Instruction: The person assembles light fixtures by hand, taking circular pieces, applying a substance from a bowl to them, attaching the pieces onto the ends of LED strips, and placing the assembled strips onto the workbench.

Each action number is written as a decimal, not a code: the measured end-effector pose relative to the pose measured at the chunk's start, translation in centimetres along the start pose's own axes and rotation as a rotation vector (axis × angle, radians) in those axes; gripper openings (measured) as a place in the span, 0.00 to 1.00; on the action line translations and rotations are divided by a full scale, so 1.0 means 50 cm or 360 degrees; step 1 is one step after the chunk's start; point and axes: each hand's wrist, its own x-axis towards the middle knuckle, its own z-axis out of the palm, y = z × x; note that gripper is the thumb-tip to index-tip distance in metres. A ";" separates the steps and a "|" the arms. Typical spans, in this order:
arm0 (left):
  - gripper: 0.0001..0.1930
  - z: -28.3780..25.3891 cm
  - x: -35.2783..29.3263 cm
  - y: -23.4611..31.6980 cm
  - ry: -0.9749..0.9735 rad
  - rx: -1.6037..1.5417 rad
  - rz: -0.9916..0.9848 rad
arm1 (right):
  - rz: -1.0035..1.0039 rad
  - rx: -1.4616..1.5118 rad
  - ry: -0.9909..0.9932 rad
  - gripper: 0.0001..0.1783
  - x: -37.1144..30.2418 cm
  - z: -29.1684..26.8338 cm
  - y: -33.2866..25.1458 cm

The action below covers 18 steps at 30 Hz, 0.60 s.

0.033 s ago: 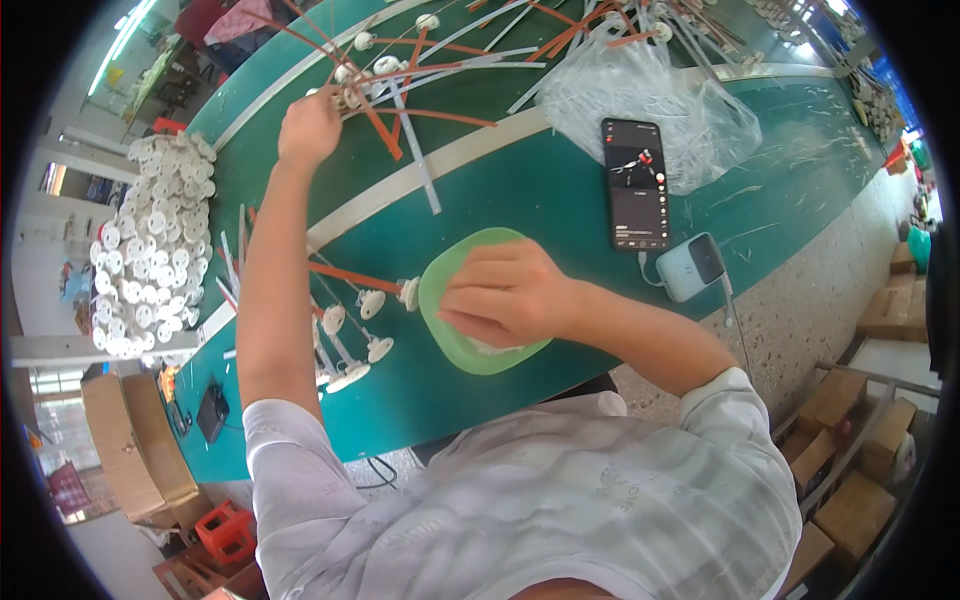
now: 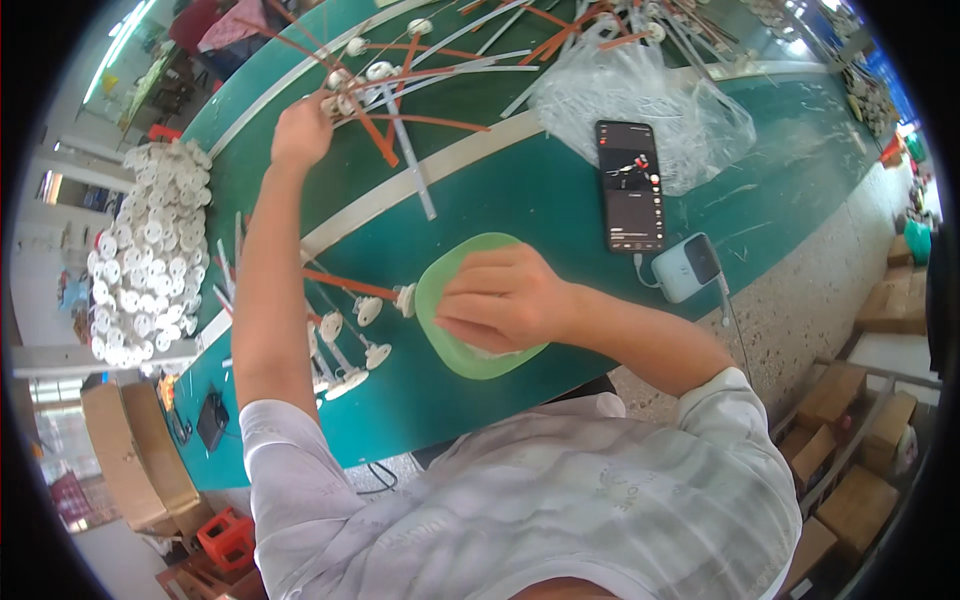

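At the far left of the table, my left hand [image 2: 303, 130] reaches out with its fingers closed around a white round plastic piece [image 2: 336, 106] on the end of a strip. Orange strips [image 2: 440, 121] and clear strips [image 2: 412, 165] with similar white ends lie crossed beside it. My right hand [image 2: 505, 300] is over a light green shallow dish [image 2: 455, 350], fingers bent and pressed together; whatever they hold is hidden. Something white shows in the dish under the hand. Against its left side rests the white end [image 2: 404, 300] of an orange strip [image 2: 350, 283].
Several white-ended sticks [image 2: 345, 383] lie left of the dish. Right of centre are a phone [image 2: 629, 215], a pale blue power bank [image 2: 686, 268] with a cable, and a clear plastic bag [image 2: 640, 90]. White discs [image 2: 140, 280] hang in a bunch at left. Cardboard boxes [image 2: 855, 515] stand at right.
The whole view has shifted slightly. My left hand sits a touch lower and further left in the picture; the right hand stays over the dish.
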 end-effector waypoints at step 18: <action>0.10 -0.001 -0.006 -0.018 -0.0487 0.0151 0.0048 | -0.0026 -0.0072 -0.0067 0.08 -0.010 0.010 0.011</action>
